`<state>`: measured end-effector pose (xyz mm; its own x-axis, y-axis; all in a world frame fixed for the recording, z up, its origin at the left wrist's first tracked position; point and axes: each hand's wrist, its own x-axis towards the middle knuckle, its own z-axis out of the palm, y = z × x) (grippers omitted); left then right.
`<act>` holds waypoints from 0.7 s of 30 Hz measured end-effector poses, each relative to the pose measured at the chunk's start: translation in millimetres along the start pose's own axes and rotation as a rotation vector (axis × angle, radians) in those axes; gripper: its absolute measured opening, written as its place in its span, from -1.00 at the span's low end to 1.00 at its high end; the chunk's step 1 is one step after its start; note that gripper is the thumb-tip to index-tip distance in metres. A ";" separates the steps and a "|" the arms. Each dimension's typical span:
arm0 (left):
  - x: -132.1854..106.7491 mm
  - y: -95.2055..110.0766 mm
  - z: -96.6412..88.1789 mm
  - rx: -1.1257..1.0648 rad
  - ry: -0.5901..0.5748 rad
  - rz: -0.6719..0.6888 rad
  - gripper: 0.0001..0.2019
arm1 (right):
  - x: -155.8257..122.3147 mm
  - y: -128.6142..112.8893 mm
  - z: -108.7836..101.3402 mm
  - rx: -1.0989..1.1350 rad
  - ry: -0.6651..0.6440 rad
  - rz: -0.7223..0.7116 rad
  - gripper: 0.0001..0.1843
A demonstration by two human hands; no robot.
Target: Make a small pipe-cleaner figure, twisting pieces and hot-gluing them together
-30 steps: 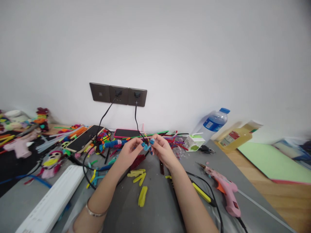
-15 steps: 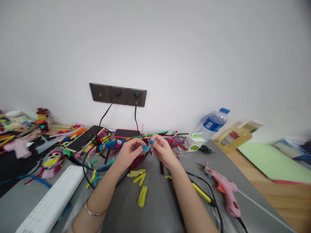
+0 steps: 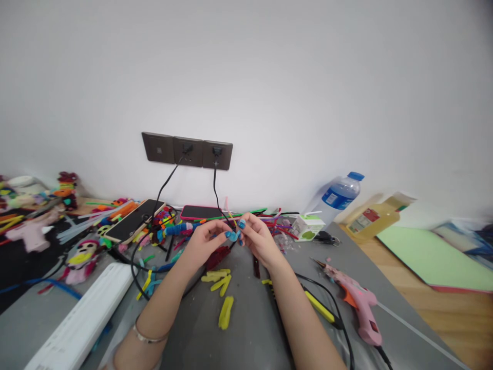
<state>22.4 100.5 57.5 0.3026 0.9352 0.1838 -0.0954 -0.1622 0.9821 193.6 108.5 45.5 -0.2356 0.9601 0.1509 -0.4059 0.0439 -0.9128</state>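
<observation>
Above the middle of the grey table, my left hand (image 3: 204,242) and my right hand (image 3: 261,240) meet fingertip to fingertip. Between them is a short, curled light-blue pipe cleaner (image 3: 233,236), pinched by both hands and partly covered by the fingers. Just below the hands lies a dark red fuzzy bundle (image 3: 218,258). Several folded yellow pipe-cleaner pieces (image 3: 217,280) rest closer to me, with one thicker yellow piece (image 3: 226,312) apart from the others.
A pink glue gun (image 3: 362,308) and a yellow utility knife (image 3: 320,307) lie at right, with black cords. A white power strip (image 3: 82,321), phone (image 3: 134,221) and pipe-cleaner doll (image 3: 81,259) are at left. A water bottle (image 3: 339,196) leans on the wall.
The light-blue pipe cleaner shows a little more of its curl between the fingers. My right fingertips have shifted slightly; the things on the table stay put.
</observation>
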 end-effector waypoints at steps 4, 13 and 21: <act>1.1 -2.2 -0.1 -0.012 0.005 -0.010 -0.80 | 0.0 0.1 0.1 0.020 -0.010 0.003 -0.65; -0.1 -3.2 1.6 -0.049 -0.051 -0.034 -0.79 | 0.2 -0.6 1.4 0.029 -0.007 -0.002 -0.67; -2.1 -2.0 -1.0 0.021 -0.100 -0.036 -0.80 | 0.3 1.2 0.7 0.023 -0.008 -0.014 -0.66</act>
<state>21.0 99.2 55.1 0.3985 0.9048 0.1502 -0.0635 -0.1361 0.9887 192.5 108.6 44.8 -0.2362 0.9572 0.1670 -0.4297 0.0512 -0.9015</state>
